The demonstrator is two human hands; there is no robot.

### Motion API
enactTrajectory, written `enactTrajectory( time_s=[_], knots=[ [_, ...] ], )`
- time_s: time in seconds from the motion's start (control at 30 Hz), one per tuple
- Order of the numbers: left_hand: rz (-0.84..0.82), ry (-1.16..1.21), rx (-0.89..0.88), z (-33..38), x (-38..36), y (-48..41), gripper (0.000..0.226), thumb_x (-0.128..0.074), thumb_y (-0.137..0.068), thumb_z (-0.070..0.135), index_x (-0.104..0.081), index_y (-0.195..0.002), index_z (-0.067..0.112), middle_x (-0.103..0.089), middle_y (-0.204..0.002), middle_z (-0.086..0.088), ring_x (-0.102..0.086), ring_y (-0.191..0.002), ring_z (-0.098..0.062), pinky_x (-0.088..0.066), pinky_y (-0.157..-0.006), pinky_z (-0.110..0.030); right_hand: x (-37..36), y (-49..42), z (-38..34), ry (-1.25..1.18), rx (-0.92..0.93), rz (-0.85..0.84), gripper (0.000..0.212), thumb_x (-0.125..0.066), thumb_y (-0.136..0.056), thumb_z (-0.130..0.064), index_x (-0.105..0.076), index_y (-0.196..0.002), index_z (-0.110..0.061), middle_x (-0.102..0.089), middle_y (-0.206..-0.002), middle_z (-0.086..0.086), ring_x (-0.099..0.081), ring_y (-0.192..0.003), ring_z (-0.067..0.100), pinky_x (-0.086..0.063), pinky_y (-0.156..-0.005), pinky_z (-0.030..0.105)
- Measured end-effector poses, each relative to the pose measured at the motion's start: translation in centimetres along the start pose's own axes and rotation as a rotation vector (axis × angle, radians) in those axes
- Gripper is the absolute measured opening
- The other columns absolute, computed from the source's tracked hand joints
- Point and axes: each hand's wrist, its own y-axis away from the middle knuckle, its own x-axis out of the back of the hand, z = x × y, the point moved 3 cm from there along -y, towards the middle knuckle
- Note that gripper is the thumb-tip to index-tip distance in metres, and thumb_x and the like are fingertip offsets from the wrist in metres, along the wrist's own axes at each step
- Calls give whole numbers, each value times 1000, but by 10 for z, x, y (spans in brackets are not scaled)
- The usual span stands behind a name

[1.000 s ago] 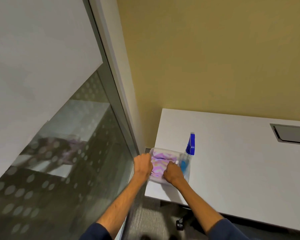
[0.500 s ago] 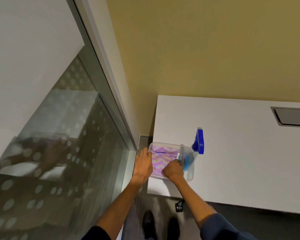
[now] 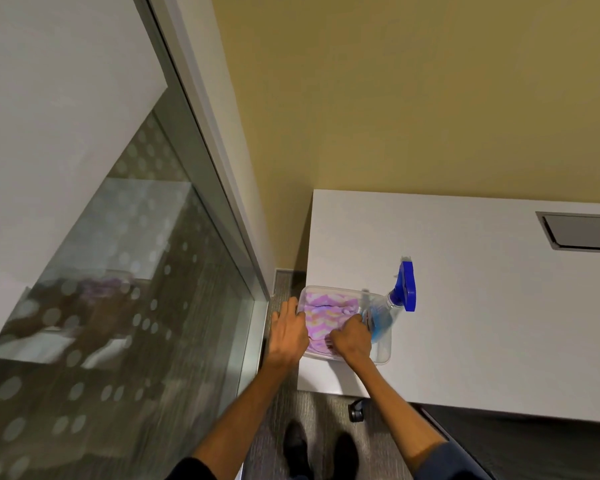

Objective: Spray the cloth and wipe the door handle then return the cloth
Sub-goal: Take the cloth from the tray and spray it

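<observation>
The cloth (image 3: pixel 328 315) lies in a clear tub (image 3: pixel 383 356) at the table's (image 3: pixel 482 323) near left corner. The right hand (image 3: pixel 351 337) pinches its near edge; the left hand (image 3: pixel 289 332), fingers loosely spread, steadies the tub's left wall. The spray bottle (image 3: pixel 388 308) leans just right, nearer the right hand.

The cloth (image 3: pixel 326 315) carries a zigzag pattern in pink, lilac and pale yellow, lying in a clear container (image 3: pixel 383 355) at the near left corner of the white desk (image 3: pixel 482 323). The spray bottle (image 3: pixel 390 308) has a bright blue head and light blue liquid in a see-through body. The wall (image 3: pixel 395 98) is mustard yellow, the glass panel (image 3: pixel 135 306) bears pale frosted dots, the sleeves (image 3: pixel 437 462) are navy and the shoes (image 3: pixel 296 445) black.
</observation>
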Motion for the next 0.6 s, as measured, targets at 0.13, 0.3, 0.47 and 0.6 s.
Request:
enactTrajectory(
  time_s=[0.13,0.3,0.47,0.6],
  knots=[
    [98,130,-5,5,13,4,46,-48,-92,9,-48,-138,16,-46,-139,-7,-44,-128,-23,-39,-105,-33,10,10,-4,-113,78,51,37,-63,-88,-15,-53,-120,1,-65,-118,19,-62,-110,36,-52,-94,42],
    [143,426,81,11,26,10,38,-46,-100,20,-49,-137,14,-49,-136,-7,-48,-125,-20,-45,-105,-30,28,33,-17,-228,181,142,32,-59,-96,-19,-57,-123,-3,-66,-121,16,-62,-115,32,-48,-102,37],
    [103,765,261,20,35,13,39,-50,-100,21,-52,-136,6,-53,-138,-13,-51,-127,-25,-42,-104,-32,50,55,-28,-283,209,136,38,-57,-98,-22,-51,-132,-5,-63,-129,15,-61,-118,31,-47,-105,40],
    [147,852,318,20,42,13,36,-55,-98,26,-59,-126,4,-59,-130,-14,-55,-120,-26,-40,-93,-25,68,70,-37,-409,266,131,40,-60,-97,-24,-49,-132,-9,-65,-124,13,-64,-112,30,-52,-101,45]
  ],
)
